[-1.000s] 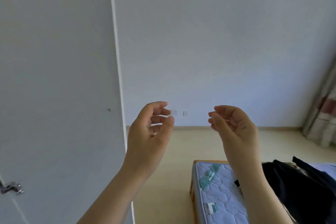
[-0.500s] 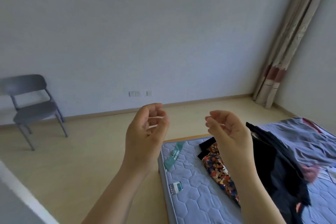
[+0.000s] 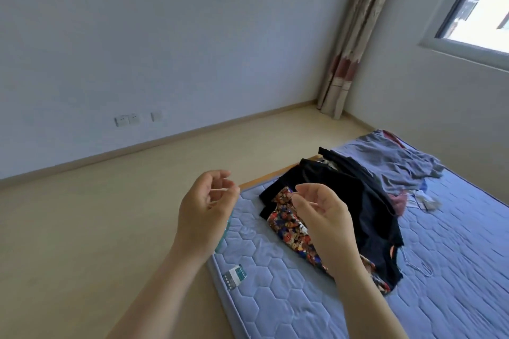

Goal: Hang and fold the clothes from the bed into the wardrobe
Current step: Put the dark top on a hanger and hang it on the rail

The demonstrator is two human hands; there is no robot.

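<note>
A bare quilted blue mattress [image 3: 281,292] fills the lower right. On it lies a pile of clothes: a black garment [image 3: 344,190] on top of a bright floral one [image 3: 289,226], and a grey-blue garment [image 3: 396,162] further back with a dark red piece beside it. My left hand [image 3: 203,212] and my right hand [image 3: 322,215] are raised in front of me above the mattress corner, fingers loosely curled, holding nothing. The wardrobe is out of view.
Pale wooden floor [image 3: 96,228] stretches to the left of the bed. A white wall with sockets [image 3: 128,119] stands behind. A curtain [image 3: 347,44] hangs in the corner beside a window [image 3: 482,0]. A thin cord [image 3: 418,267] lies on the mattress.
My view has swung right, away from the white door and the grey chair, onto the bed and its clothes. Both hands stay raised and empty, now lower and nearer the pile.
</note>
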